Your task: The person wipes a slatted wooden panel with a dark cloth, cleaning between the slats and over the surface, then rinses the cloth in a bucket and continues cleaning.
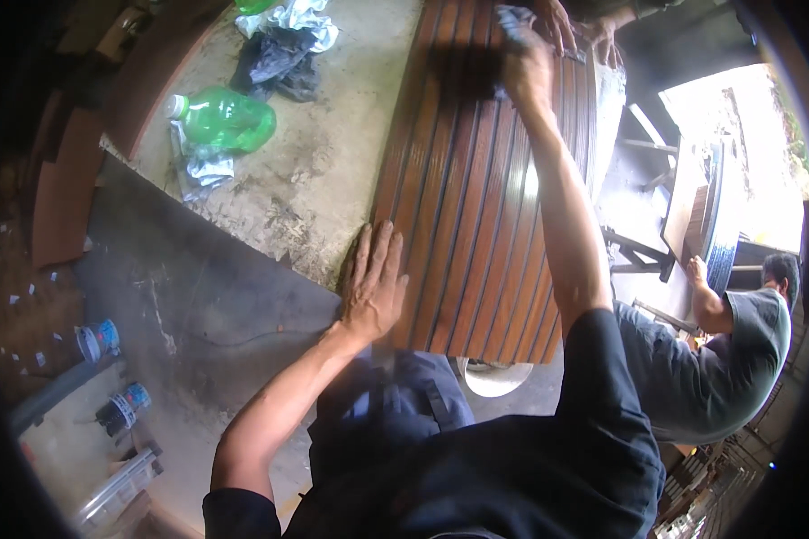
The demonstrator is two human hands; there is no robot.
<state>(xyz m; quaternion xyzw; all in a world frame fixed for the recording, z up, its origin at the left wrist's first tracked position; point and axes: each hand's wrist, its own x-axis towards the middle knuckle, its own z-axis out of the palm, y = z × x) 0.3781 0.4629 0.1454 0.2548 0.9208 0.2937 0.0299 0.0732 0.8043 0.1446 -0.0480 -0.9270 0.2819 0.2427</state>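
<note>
A brown wooden panel (458, 234) with dark lengthwise grooves lies across the worktable (324, 180). My left hand (375, 278) rests flat near the panel's near left corner, fingers stretched out and holding nothing. Toward the far end, my right hand (528, 72) presses a crumpled grey-blue cloth (514, 18) onto the panel; its fingers are partly hidden and smeared by motion. Just beyond are a co-worker's hands, one (557, 25) by the panel's far end and the other (606, 38) near its far right corner.
On the table's left lie a green plastic bottle (225, 119), a dark crumpled cloth (283, 63) and pale rags (208, 171). Another person (728, 359) sits at the right beside a wooden frame. A pale round container (494, 377) shows below the panel. Blue-rimmed tubs (99, 340) stand at left.
</note>
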